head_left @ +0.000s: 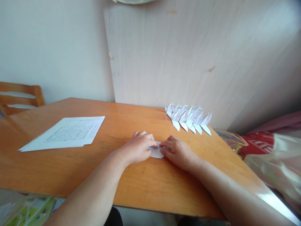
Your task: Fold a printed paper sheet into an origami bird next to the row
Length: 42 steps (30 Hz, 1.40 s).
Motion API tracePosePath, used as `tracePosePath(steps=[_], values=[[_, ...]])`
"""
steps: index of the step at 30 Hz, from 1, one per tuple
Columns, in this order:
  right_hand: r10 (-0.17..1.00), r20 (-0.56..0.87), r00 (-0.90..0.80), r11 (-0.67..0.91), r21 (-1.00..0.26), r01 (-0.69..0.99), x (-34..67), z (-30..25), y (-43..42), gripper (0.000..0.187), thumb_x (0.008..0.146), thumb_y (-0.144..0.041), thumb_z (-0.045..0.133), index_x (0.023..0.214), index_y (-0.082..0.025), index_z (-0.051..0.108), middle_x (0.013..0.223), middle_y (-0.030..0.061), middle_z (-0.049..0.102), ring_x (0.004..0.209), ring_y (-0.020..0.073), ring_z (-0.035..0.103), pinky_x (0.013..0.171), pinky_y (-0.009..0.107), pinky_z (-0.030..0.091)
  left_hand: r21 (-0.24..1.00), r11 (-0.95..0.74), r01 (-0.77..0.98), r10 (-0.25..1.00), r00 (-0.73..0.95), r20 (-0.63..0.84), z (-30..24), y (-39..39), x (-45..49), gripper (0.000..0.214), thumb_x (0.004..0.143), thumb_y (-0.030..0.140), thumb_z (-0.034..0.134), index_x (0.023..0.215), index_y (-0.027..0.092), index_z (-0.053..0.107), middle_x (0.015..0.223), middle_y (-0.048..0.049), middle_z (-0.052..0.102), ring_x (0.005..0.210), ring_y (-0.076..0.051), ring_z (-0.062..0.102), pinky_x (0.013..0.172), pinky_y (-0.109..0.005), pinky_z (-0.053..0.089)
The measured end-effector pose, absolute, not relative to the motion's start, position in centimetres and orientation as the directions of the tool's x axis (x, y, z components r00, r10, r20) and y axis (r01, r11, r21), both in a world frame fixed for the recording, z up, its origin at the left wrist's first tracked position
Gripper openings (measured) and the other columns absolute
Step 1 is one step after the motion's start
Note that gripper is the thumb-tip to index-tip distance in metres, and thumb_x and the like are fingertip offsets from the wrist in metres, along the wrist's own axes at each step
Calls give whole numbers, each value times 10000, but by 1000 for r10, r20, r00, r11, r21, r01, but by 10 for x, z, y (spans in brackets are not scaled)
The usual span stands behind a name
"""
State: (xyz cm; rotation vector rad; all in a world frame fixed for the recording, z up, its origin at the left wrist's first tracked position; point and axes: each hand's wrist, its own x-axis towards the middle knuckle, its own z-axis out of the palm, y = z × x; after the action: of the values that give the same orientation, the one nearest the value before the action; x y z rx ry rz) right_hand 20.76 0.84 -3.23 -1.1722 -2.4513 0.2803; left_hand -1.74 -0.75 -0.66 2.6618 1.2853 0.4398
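Observation:
A small folded piece of white paper lies on the wooden table between my hands. My left hand grips its left side, thumb and fingers closed on the paper. On the other side, my right hand has its fingers bent and pressed on the paper's right part. The fingertips of both hands nearly meet at its upper edge and cover much of it. Farther back on the right stand several folded paper figures in two rows, with pointed upright parts.
A stack of printed sheets lies on the left of the table. A wooden chair stands beyond the far left edge. Bags, one red and one pale, sit past the right edge. A wall panel rises behind the table.

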Motion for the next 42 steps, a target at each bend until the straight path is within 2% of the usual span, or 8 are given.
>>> tracePosePath(steps=[9,15,20,24,27,31,37,42], values=[[723,312,-616,690,-321,648,212,-27,8,310,897,-160,555,1128,-270,729,975,67,600,875,183,573,805,304,446,264,-629,731,775,616,142,-9,-6,-17,362,833,116,505,1049,327,705,1036,-11,648,1020,-217,541,848,-346,358],[687,224,-692,727,-191,660,208,-21,0,342,926,-175,523,1189,-305,700,954,64,579,867,186,538,782,298,410,225,-610,760,792,594,142,-6,-9,-17,312,819,135,531,985,329,710,1005,-2,672,1021,-232,537,823,-357,338],[707,168,-687,702,-45,711,201,-14,-8,211,920,-200,525,994,-220,721,932,87,579,863,205,522,728,304,395,238,-539,808,839,490,237,-8,-4,-19,229,834,155,525,923,272,701,968,-18,681,997,-229,554,860,-368,374],[711,153,-686,692,19,721,197,-11,-10,194,907,-185,526,981,-206,704,956,105,593,889,227,521,708,317,402,320,-563,762,824,492,280,-10,-1,-17,318,815,83,459,944,235,707,983,-32,689,958,-200,592,849,-323,432],[687,169,-707,718,-6,696,198,-11,-8,235,893,-161,532,1052,-218,695,1018,108,612,972,245,517,771,333,420,415,-570,709,820,519,241,-11,-2,-13,365,791,61,441,969,232,709,979,-27,708,925,-186,624,815,-292,461],[654,171,-737,754,-73,652,201,-12,-7,265,902,-148,512,1084,-214,692,1038,101,637,998,238,519,854,350,426,498,-530,686,833,531,156,-12,-5,-13,359,832,115,456,1044,254,709,1046,-19,731,931,-191,654,831,-291,476],[659,191,-728,752,-159,639,203,-14,-6,282,926,-159,480,1125,-197,677,1014,92,635,955,213,538,855,329,435,435,-541,720,829,544,129,-9,-5,-17,441,821,68,439,1093,294,703,1163,11,717,1068,-190,631,899,-285,457],[700,209,-683,714,-207,669,202,-19,-3,306,918,-157,491,1170,-188,660,1017,97,614,962,216,534,868,331,433,422,-446,789,886,456,82,-6,-7,-14,467,810,56,434,1127,312,662,1171,26,717,1086,-197,632,927,-324,435]])
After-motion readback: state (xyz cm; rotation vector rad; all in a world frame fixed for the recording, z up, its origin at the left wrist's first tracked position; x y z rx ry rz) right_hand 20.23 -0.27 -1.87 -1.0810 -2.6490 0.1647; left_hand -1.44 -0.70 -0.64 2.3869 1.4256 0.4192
